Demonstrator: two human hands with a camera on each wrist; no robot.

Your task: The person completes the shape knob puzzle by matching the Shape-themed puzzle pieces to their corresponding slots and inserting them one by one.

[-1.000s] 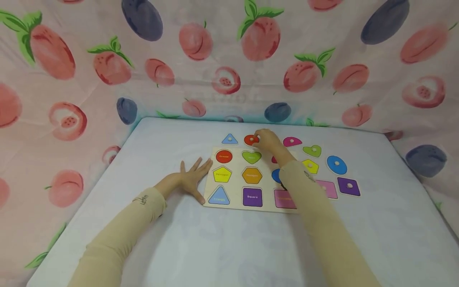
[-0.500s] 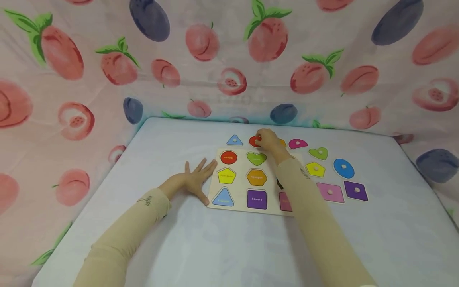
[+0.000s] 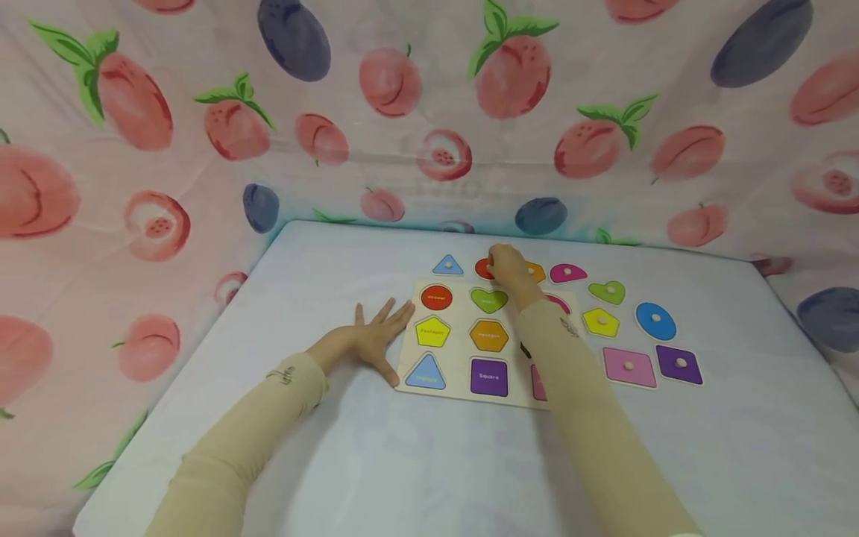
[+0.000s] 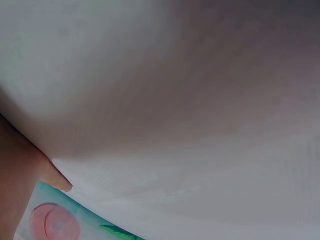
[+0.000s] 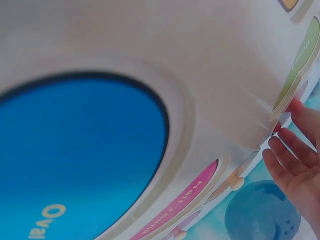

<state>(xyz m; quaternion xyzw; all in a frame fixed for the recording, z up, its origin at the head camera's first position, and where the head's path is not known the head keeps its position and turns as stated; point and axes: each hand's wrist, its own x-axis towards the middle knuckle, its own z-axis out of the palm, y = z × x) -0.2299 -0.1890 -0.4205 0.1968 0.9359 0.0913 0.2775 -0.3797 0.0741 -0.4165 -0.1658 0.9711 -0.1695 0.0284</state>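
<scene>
My left hand (image 3: 376,339) lies with fingers spread at the left edge of a wooden shape puzzle board (image 3: 463,365). In the left wrist view only part of that hand (image 4: 30,175) shows. Beyond the board's far edge, my right hand (image 3: 510,268) pinches the red round puzzle piece (image 3: 482,268) by its knob, which the fingers cover. The piece appears to be on the table. In the right wrist view the fingers (image 5: 295,150) are near the board's far edge. My right sleeve hides part of the board's right column.
Knobbed pieces lie around the board: a blue triangle (image 3: 447,265), orange hexagon (image 3: 536,271), magenta half round (image 3: 567,273), green heart (image 3: 607,291), yellow pentagon (image 3: 600,323), blue oval (image 3: 655,321), pink rectangle (image 3: 628,367) and purple square (image 3: 680,364). A fruit-print cloth (image 3: 403,164) hangs behind the table.
The right fingers have closed in on the red round piece's knob. The left hand keeps its place on the board's edge. The whole head view has shifted slightly.
</scene>
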